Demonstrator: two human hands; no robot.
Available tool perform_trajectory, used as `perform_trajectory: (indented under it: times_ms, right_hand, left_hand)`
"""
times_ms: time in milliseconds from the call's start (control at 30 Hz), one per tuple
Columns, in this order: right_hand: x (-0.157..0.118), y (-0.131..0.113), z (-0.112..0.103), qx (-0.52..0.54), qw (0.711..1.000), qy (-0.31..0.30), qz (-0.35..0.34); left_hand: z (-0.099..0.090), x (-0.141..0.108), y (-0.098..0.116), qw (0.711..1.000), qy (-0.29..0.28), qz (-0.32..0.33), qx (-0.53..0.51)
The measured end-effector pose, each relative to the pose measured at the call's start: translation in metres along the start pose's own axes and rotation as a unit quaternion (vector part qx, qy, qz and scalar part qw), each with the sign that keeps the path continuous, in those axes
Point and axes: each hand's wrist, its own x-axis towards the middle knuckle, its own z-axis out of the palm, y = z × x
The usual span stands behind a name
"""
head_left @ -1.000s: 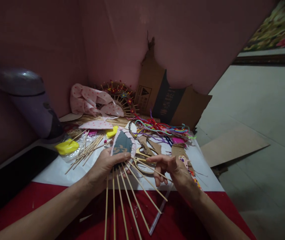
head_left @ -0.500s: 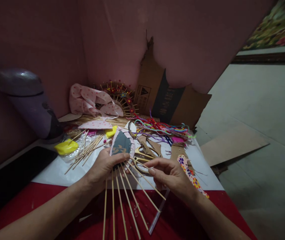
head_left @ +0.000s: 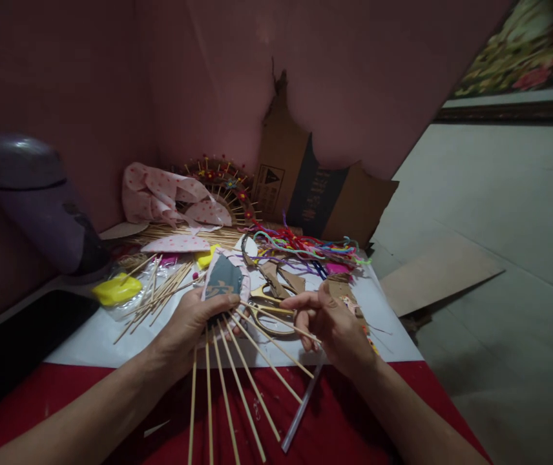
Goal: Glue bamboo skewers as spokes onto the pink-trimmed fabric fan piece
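My left hand (head_left: 203,316) is closed round a small cardboard piece (head_left: 223,274), dark blue-grey on its face, with pink cloth folded over its rim. Thin bamboo sticks (head_left: 247,381) fan out from the lower edge of this piece toward me, under my left thumb. My right hand (head_left: 339,329) is beside the rightmost stick (head_left: 281,321), which runs across its curled fingers. The right thumb is raised and the index finger points left, apart from each other. Behind the sticks lie scissors (head_left: 271,329) with gold handles, partly covered by my right hand.
Loose sticks (head_left: 160,294), yellow clay (head_left: 117,290) and colourful pipe cleaners (head_left: 300,244) lie on the white sheet (head_left: 77,345). A purple bottle (head_left: 48,213) and black phone (head_left: 34,342) stand at left. Torn cardboard (head_left: 276,152) leans on the wall. A clear glue stick (head_left: 300,413) lies in front.
My right thumb has lifted off the fingertips, and the hand has shifted slightly up. The rightmost stick now shows along its length. The view has turned slightly right.
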Motion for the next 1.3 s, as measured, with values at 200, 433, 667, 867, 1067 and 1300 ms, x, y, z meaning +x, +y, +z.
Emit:
perform_trajectory:
  times_ms: [200,433,667,867,1067,1300]
  right_hand:
    - [0.001,0.002,0.003,-0.022,1.0,-0.002,-0.012]
    - [0.0,0.004,0.004,-0.04,0.999,-0.006,-0.017]
    - [0.0,0.007,0.002,-0.038,0.999,0.005,-0.022]
    - [-0.002,0.01,0.003,-0.079,0.995,0.037,-0.057]
    - [-0.002,0.011,0.004,-0.155,0.976,0.101,-0.111]
    - [-0.003,0.01,0.005,-0.166,0.977,0.102,-0.086]
  left_hand:
    - [-0.002,0.001,0.0,1.0,0.003,-0.002,0.027]
    - [-0.002,0.0,0.001,1.0,0.014,-0.005,0.017]
    - [-0.004,0.004,0.001,0.997,0.012,-0.055,-0.047]
    - [-0.006,0.008,0.002,0.993,0.069,-0.063,-0.07]
    - [-0.009,0.01,-0.004,0.995,0.091,-0.001,-0.049]
    - [-0.003,0.006,-0.002,0.996,0.085,0.011,-0.015]
